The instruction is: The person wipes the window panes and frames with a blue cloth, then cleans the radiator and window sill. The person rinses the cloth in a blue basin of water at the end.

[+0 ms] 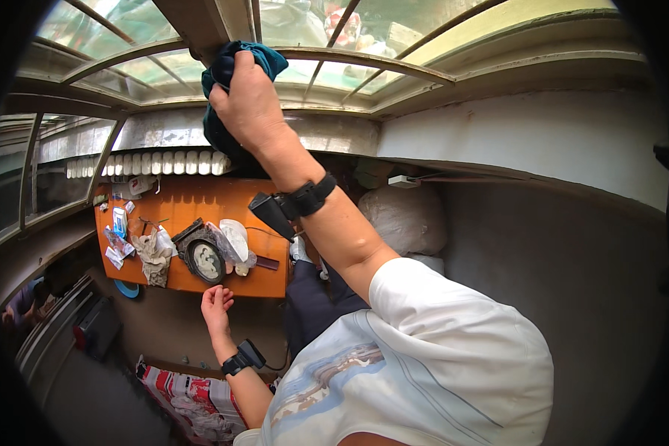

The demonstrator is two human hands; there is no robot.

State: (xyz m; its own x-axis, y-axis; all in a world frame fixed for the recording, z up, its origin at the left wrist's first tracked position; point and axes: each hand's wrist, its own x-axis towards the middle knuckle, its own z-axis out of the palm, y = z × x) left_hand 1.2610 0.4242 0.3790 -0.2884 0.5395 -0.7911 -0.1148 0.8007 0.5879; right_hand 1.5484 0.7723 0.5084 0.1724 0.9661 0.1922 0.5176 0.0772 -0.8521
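My right hand (251,106) is raised to the window and shut on a bunched teal cloth (265,58). The cloth touches the upright of the window frame (203,28), and a dark fold hangs below my fingers. Part of the cloth is hidden by my hand. Lower down, my left hand (217,309) hangs in the air with loosely bent fingers and nothing visible in it. It is nearest to the front edge of an orange wooden table (189,198), just short of an oval dark-framed ornament (206,262) with a white relief. Each wrist wears a black strapped device.
A white radiator (167,163) runs behind the table. A crumpled grey cloth (153,256), tissue packs (119,220) and plastic bags (234,240) lie on it. A large plastic-wrapped bundle (404,217) stands right. An opened window sash (61,161) juts in at left. A person (22,306) shows partly at far left.
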